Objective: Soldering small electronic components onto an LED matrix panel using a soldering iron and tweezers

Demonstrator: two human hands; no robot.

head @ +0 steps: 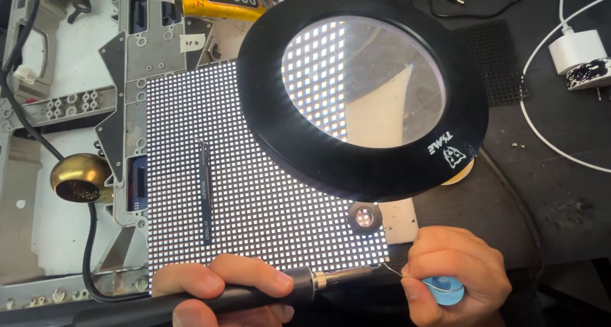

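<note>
Lit LED matrix panel (267,174) flat on bench, under my round magnifier lamp (363,91) for close view. Tweezers (205,193) parked on panel, within reach. My left hand (223,289) wrapped around soldering iron (280,289): long axis near horizontal, tip pointing right at panel's bottom right corner. My right hand (452,276) pinches solder wire (393,271), small blue spool (445,290) tucked in palm, feeding toward tip.

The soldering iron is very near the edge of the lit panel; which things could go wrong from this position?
1. The soldering iron in the left hand points at the corner of the lit LED panel; a slip might burn nearby lamps.
2. The right hand pinches thin solder wire close to the tip, so fingers may get burned.
3. The tweezers lie loose on the panel and could be knocked.
</note>
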